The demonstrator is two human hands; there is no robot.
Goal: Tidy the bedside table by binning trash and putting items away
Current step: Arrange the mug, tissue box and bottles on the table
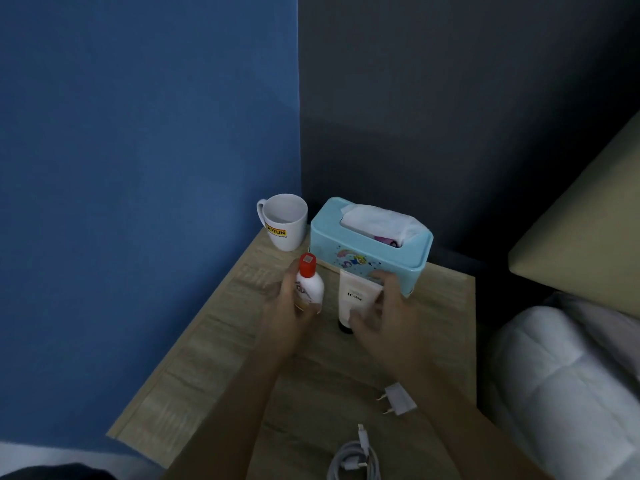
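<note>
On the bedside table (214, 358) a blue tissue box (367, 251) is set at the far edge, a white mug (285, 221) at the far left corner. A red-capped bottle (309, 284) is gripped in the left hand (287, 306); a cream tube (358, 296), just before the box, is clasped by the right hand (384, 317).

Dim room, cool blue cast. Blue wall (138, 168) lit fairly evenly; grey wall (450, 98) much darker, esp. toward the right. Shadows soft, w/ a dark patch behind the tissue box (370, 251). Right hand (384, 317) smeared by motion blur; left hand (289, 306) a bit sharper. Whole pic soft, low detail. Wide-angle bend at edges, e.g. counter (207, 358), bed (571, 375).
</note>
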